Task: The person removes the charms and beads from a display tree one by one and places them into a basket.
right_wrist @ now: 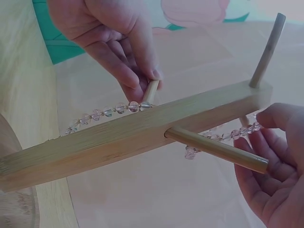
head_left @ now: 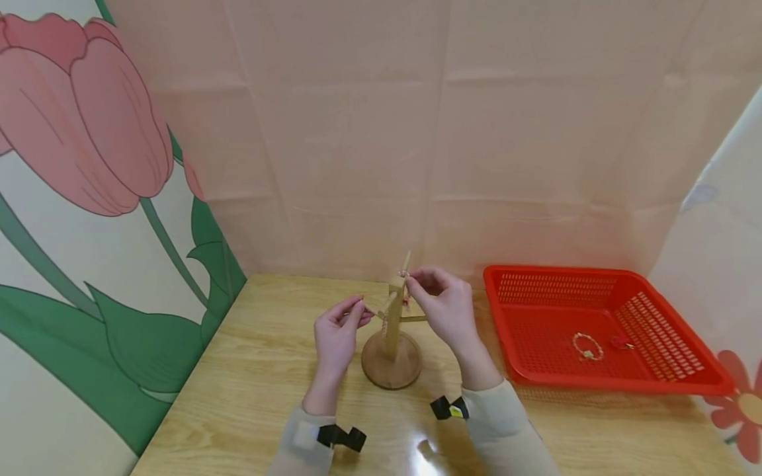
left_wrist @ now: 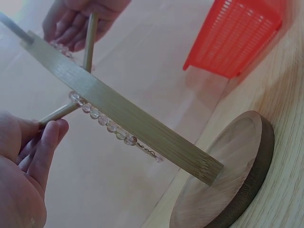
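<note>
Head view shows a wood-grained worktop point(head_left: 262, 370), a perforated red basket point(head_left: 530, 334) and a wooden stand point(head_left: 392, 330), round-based with cylindrical pegs. The left hand point(head_left: 337, 330) pinches the left peg point(left_wrist: 59, 114), a strand of clear round beads point(left_wrist: 94, 114) hanging there; the right hand point(head_left: 448, 307) pinches a pinkish bracelet point(right_wrist: 235, 134) at the upper rear peg point(head_left: 407, 260). Seating it seems the step; next likely calls for gentle release.

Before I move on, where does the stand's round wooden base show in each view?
Head: the round base sits below the picture's centre.
Left wrist: lower right, cut off by the bottom edge.
Right wrist: lower left corner, only part of it in frame.
Shared landmark: the stand's square wooden post, which meets the base in all three views.
</note>
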Demonstrator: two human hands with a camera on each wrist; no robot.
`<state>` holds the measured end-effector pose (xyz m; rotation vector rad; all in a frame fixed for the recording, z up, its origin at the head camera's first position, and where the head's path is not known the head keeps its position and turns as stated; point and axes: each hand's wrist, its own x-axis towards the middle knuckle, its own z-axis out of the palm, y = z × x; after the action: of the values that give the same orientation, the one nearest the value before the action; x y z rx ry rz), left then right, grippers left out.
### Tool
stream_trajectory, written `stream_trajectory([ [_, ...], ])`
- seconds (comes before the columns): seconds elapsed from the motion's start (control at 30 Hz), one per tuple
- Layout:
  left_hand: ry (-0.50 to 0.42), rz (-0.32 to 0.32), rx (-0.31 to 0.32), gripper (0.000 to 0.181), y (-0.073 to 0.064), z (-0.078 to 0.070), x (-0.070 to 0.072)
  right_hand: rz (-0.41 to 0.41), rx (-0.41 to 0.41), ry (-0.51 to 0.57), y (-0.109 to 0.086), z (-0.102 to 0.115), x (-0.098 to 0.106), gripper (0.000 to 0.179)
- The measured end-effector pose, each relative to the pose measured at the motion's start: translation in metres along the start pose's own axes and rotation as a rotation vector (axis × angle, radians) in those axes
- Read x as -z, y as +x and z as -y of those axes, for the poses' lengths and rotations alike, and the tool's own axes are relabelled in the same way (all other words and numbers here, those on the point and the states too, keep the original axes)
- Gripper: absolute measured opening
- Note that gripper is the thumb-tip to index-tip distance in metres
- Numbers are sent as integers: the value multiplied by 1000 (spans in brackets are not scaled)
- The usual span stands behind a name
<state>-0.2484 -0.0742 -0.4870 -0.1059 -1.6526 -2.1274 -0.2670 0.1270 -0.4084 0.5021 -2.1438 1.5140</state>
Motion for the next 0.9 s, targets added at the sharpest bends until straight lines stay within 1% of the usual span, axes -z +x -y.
stream_trajectory([
  [0.2, -4, -4, -5, 16, 0, 0, 0, -23, -58, 90, 2, 0, -1, 12],
  [0.43, -2, 1, -15, 17, 1, 1, 0, -30, -129, 134, 6, -2, -2, 18],
  [0.6, 1, 7, -21, 17, 0, 2, 1, -26, -171, 192, 10, -4, -4, 21],
  [0.73, -4, 9, -20, 17, 0, 2, 2, -25, -197, 240, 12, -4, -6, 23],
  [0.9, -7, 5, -14, 16, 0, 1, 2, -31, -205, 281, 14, -5, -8, 24],
])
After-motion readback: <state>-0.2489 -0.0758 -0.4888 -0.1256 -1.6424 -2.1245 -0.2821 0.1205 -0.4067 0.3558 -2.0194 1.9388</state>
